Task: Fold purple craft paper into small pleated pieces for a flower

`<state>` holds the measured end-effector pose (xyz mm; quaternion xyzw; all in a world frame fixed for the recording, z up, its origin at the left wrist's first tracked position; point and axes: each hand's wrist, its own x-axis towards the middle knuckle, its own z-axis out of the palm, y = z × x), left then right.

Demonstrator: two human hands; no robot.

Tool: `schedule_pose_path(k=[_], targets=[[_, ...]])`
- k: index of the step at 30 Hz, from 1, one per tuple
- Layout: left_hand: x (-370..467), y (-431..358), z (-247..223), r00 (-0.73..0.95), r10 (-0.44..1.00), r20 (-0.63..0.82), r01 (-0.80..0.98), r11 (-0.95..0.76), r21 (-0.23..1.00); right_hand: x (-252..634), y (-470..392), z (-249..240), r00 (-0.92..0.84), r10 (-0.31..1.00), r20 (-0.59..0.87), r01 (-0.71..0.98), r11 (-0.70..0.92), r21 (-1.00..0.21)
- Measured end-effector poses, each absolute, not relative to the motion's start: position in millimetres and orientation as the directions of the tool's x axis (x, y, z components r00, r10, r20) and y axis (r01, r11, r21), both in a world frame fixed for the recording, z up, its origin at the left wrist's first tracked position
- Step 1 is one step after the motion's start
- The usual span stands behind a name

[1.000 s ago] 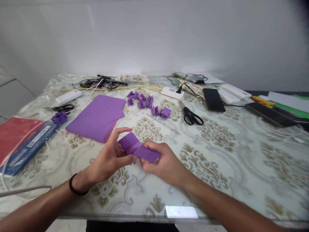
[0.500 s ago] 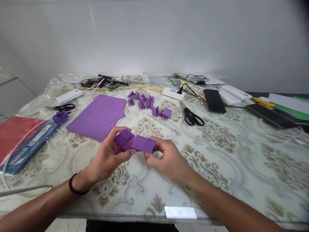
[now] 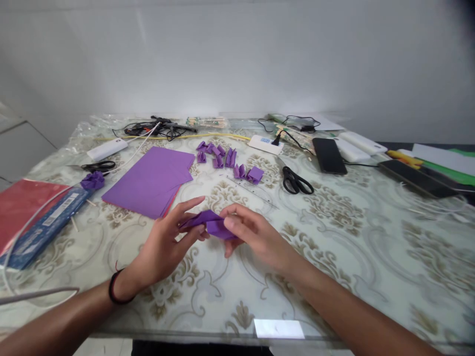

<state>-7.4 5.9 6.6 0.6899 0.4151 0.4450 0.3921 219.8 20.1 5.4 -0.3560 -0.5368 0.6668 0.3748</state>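
Note:
Between my two hands is a creased piece of purple paper (image 3: 217, 228), held just above the table. My left hand (image 3: 168, 242) pinches its left end between thumb and fingers, with the index finger lifted off it. At the other end, my right hand (image 3: 252, 230) grips the paper, thumb on top and fingers beneath. Beyond my left hand lies a stack of purple paper sheets (image 3: 148, 175) with a red edge showing under it. Several small folded purple paper pieces (image 3: 218, 160) sit past my hands, and a clear ruler (image 3: 256, 194) lies in front of them.
Black-handled scissors (image 3: 295, 180) lie at the right, near a phone (image 3: 329, 155) and a white power strip (image 3: 265, 144). More scissors (image 3: 98, 165), a crumpled purple paper flower (image 3: 92, 180) and a red-and-blue packet (image 3: 40, 222) are at the left. A white cable (image 3: 18, 237) crosses that side.
The purple paper has been tilted and folded, so its flat squares no longer face up. My right thumb has moved on top of it, and my left index finger has lifted.

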Motion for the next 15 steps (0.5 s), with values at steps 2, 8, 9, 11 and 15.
schedule_pose_path(k=[2, 8, 9, 11, 15], targets=[[-7.5, 6.0, 8.9, 0.289, 0.921, 0.26, 0.226, -0.329, 0.917, 219.5, 21.6, 3.0, -0.479, 0.87, -0.117, -0.159, -0.217, -0.963], [-8.8, 9.1, 15.8, 0.255, 0.935, 0.246, 0.343, -0.325, 0.881, 221.3, 26.6, 0.2, -0.439, 0.895, -0.084, -0.117, -0.15, -0.982], [-9.3, 10.3, 15.4, 0.237, 0.945, 0.227, 0.325, -0.297, 0.898, 221.8, 26.9, 0.2, -0.441, 0.894, -0.071, -0.089, -0.123, -0.988], [-10.6, 13.5, 12.9, 0.212, 0.964, 0.159, 0.261, -0.213, 0.942, 223.0, 27.2, 0.3, -0.44, 0.897, -0.049, -0.056, -0.082, -0.995], [-13.0, 20.0, 5.8, 0.163, 0.986, 0.043, 0.082, -0.057, 0.995, 225.6, 27.4, 1.1, -0.411, 0.912, -0.002, -0.061, -0.03, -0.998]])
